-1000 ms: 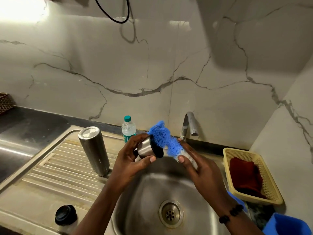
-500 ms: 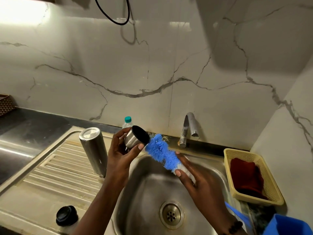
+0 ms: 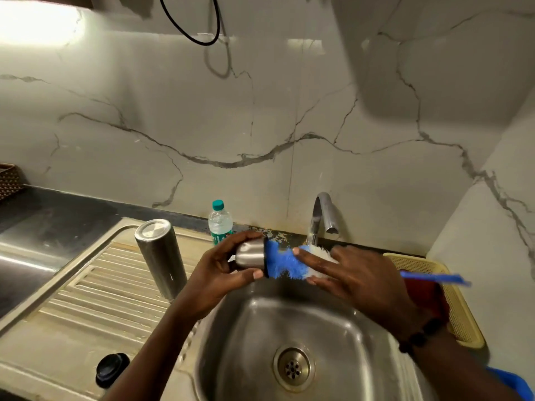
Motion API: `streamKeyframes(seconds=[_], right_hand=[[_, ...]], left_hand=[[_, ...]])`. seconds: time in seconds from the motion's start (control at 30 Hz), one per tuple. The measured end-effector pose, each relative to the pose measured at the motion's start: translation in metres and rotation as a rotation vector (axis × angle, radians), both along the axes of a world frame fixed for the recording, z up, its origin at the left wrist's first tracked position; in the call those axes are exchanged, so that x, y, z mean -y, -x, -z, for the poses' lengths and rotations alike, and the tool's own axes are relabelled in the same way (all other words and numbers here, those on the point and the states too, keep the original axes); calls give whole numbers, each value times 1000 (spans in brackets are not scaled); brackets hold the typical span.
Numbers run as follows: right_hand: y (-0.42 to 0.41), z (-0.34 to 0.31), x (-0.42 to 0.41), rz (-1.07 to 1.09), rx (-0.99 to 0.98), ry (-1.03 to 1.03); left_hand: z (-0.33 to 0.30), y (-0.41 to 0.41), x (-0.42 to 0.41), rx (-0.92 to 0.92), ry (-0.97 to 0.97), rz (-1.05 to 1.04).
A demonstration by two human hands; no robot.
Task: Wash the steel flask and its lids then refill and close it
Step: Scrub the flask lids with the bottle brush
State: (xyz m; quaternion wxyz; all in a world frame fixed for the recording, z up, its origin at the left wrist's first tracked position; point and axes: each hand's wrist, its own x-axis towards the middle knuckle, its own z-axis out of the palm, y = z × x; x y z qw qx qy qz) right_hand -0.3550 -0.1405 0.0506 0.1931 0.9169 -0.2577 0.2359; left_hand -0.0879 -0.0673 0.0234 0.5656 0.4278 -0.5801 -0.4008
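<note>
Over the sink [image 3: 362, 337], left hand [image 3: 220, 273] is wrapped around the steel cup lid [image 3: 250, 256] while right hand [image 3: 356, 273] pinches the blue brush [image 3: 282, 263] poked into it. Flask [image 3: 162, 256] sits upside down left of the sink, black cap [image 3: 112, 369] nearer the front edge.

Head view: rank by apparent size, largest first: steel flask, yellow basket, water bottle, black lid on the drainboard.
1. Steel flask
2. Yellow basket, partly hidden by the right arm, so its place against the flask is unsure
3. Water bottle, lower part hidden
4. Black lid, close to the bottle

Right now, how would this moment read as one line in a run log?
step: scrubbing lid | left hand: grips steel cup lid | right hand: holds blue bristle brush at lid mouth | steel flask: upside down on drainboard
</note>
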Motion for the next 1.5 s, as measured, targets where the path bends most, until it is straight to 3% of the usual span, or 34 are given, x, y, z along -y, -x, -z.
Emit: streamKeyframes(seconds=[0.07, 0.17, 0.2, 0.3, 0.33, 0.43, 0.53, 0.63, 0.87, 0.97, 1.1, 1.17, 1.27, 1.4, 1.5], right_hand=[[1, -13, 13, -54, -151, 151], [-5, -33, 28, -97, -160, 63], [-6, -40, 30, -109, -90, -111], [-17, -37, 17, -208, 342, -1036], [-22, -29, 10, -226, 482, -1232], [-33, 0, -4, -231, 761, -1490], [-35, 17, -16, -224, 858, -1575], [-35, 24, -22, -179, 844, -1520], [-28, 37, -16, 204, 813, -906], [-22, 31, -12, 271, 1052, -787], [-32, 34, -33, 40, 861, -781], [-38, 45, -40, 37, 733, -656], [-41, 62, -36, 145, 466, -482], [-37, 68, -32, 195, 622, -523], [-40, 67, -37, 157, 473, -484]], left_hand=[[-9, -6, 3, 83, -45, 72], [-16, -8, 6, -29, -31, 66], [-17, -5, 6, -106, -10, 57], [-14, 12, 4, -361, 52, -20], [-16, 17, 6, -423, 66, -55], [-22, 25, 13, -472, 100, -126], [-18, 27, 13, -474, 63, -150], [-7, 27, 12, -457, -14, -225], [3, 25, 12, -412, -271, -300], [3, 25, 14, -664, -291, -260], [3, 28, 19, -1097, -422, -302], [-2, 34, 20, -1214, -522, -273], [-5, 43, 20, -1256, -589, -270], [-2, 49, 22, -1341, -618, -369], [-5, 52, 22, -1247, -616, -366]])
